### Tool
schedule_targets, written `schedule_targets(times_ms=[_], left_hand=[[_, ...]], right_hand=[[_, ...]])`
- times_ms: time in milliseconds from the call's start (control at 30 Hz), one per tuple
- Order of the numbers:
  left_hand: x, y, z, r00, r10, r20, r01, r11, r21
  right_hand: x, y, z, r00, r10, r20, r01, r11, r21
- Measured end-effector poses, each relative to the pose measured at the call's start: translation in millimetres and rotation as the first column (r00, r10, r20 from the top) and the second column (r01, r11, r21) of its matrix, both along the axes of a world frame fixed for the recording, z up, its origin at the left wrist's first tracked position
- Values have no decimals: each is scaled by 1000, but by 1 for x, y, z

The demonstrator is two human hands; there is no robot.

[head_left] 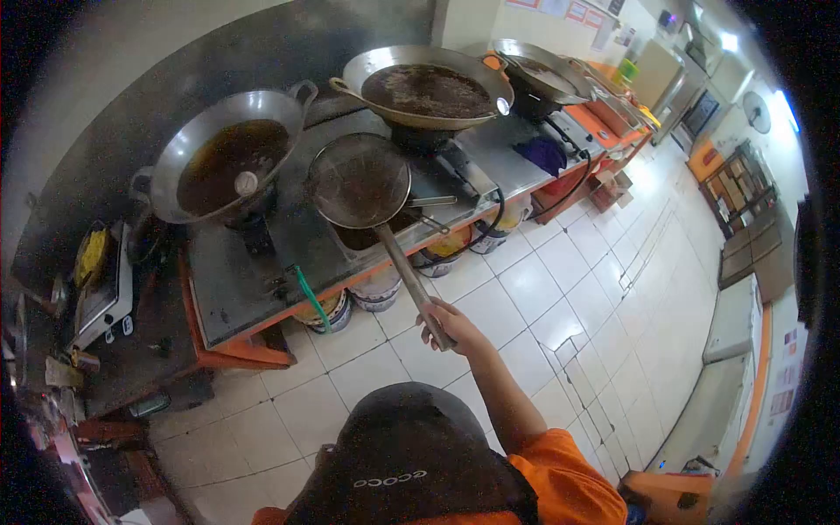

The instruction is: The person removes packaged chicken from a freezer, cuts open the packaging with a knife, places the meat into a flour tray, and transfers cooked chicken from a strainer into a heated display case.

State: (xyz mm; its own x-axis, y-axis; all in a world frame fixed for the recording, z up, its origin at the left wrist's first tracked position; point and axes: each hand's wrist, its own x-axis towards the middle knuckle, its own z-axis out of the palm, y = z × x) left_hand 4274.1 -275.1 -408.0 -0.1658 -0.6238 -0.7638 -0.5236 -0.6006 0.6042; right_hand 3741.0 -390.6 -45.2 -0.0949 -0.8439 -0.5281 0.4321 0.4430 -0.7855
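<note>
My right hand (pixel 451 328) is closed around the end of a long metal handle. That handle belongs to a round wire-mesh strainer (pixel 359 179), held out over the metal cooking counter (pixel 236 306). Beneath the strainer's edge, part of a square opening or pan with dark brown contents (pixel 376 234) shows. A smaller metal handle (pixel 433 201) sticks out beside it. To the left stands a wok (pixel 179 144) of brown oil with a round metal object in it. Beyond the strainer, a second wok (pixel 381 59) holds dark, foamy oil. My left hand is out of view.
A third wok (pixel 569 83) stands farther along the counter, near a purple cloth (pixel 542 156). Several buckets (pixel 376 291) sit underneath, and a green strap (pixel 311 293) hangs over the front edge. A small stove (pixel 109 289) is at left. White floor tiles (pixel 542 289) run alongside.
</note>
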Motion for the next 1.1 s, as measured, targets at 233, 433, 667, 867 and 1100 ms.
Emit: schedule_targets(times_ms=[233, 433, 667, 867, 1100], left_hand=[[-11, -16, 12, 984, -162, 79, 153, 983, 106], [-30, -20, 22, 938, -317, 139, 286, 936, 205], [-105, -18, 42, 854, -471, 222, 415, 873, 256], [-255, -7, 44, 787, -506, 354, 492, 860, 137], [-523, -7, 52, 708, -523, 475, 688, 662, -297]], right_hand=[[-23, 71, -53, 959, -235, 159, 233, 972, 28], [-71, 251, -239, 768, -371, -522, 550, 800, 240], [-38, 604, -416, 504, 613, -608, 423, 439, 793], [-96, 686, -426, 867, 355, -350, 273, 249, 929], [-336, 544, -284, 860, -106, -499, 489, 447, 749]])
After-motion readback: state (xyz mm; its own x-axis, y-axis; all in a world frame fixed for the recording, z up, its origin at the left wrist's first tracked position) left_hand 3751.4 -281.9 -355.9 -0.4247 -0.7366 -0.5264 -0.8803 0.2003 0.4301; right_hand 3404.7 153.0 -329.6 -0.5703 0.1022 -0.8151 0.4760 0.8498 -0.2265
